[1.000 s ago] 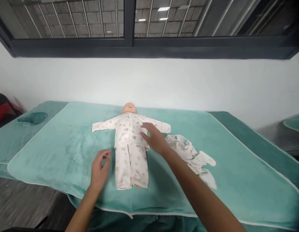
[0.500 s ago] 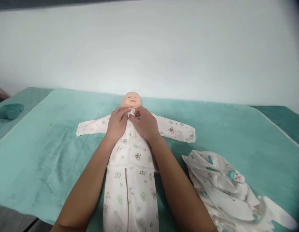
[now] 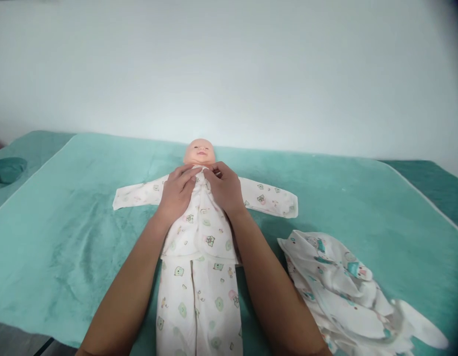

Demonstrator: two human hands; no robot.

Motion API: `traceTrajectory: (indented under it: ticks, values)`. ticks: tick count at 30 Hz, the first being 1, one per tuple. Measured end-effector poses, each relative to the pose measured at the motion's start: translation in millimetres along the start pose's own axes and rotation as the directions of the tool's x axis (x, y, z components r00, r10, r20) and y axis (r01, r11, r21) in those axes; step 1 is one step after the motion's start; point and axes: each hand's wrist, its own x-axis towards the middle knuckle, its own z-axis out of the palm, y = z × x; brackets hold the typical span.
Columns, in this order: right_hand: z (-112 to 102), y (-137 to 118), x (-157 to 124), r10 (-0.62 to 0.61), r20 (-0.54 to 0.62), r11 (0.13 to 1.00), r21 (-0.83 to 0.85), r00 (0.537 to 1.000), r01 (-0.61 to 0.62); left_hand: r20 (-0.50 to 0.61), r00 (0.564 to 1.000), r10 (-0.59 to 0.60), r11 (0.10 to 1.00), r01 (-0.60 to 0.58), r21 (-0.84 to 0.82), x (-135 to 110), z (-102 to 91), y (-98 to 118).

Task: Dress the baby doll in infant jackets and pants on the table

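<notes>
A baby doll point(image 3: 199, 151) lies on its back, dressed in a white baby shirt point(image 3: 199, 235) with small green and pink animal prints. Its sleeves are spread out to both sides. Below the shirt are matching baby trousers point(image 3: 214, 309). My left hand point(image 3: 178, 190) rests on the chest near the neckline, fingers stretched out and thumb a little apart. At the other side of the collar, my right hand point(image 3: 224, 187) has thumb and forefinger pinched on the shirt's front edge. Whatever fastening lies under the fingertips is hidden.
A crumpled white printed baby garment point(image 3: 340, 282) lies at the right. A teal blanket point(image 3: 91, 237) covers the surface, with darker cloth point(image 3: 429, 185) at its far right edge. Behind stands a pale wall point(image 3: 229, 69).
My left forefinger has stretched out further across the collar, and my right fingers have shifted slightly at the neckline. The view has moved a little. The doll and crumpled garment stay in place.
</notes>
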Motion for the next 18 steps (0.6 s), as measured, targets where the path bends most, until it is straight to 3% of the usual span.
traceTrajectory:
  ticks: [4,11,14,18]
  values:
    - [-0.1,3.1,3.1,0.011,0.007,0.996,0.087,1.0,-0.011,0.0,1.0,-0.019,1.0,0.019,-0.019,-0.9,-0.3,0.3]
    - [1.2,9.1,7.0,0.077,-0.099,0.963,0.265,0.992,-0.048,-0.029,1.0,-0.01,0.997,0.008,-0.083,-0.6,-0.2,-3.1]
    - [-0.3,10.4,5.8,0.009,-0.081,0.972,0.237,0.997,0.01,-0.055,0.998,0.039,0.99,-0.047,-0.134,-4.0,-2.2,-3.4]
    - [-2.3,9.0,2.8,-0.154,-0.007,0.96,0.236,0.988,0.152,-0.02,0.992,0.124,0.991,-0.125,-0.05,-10.8,-5.7,0.0]
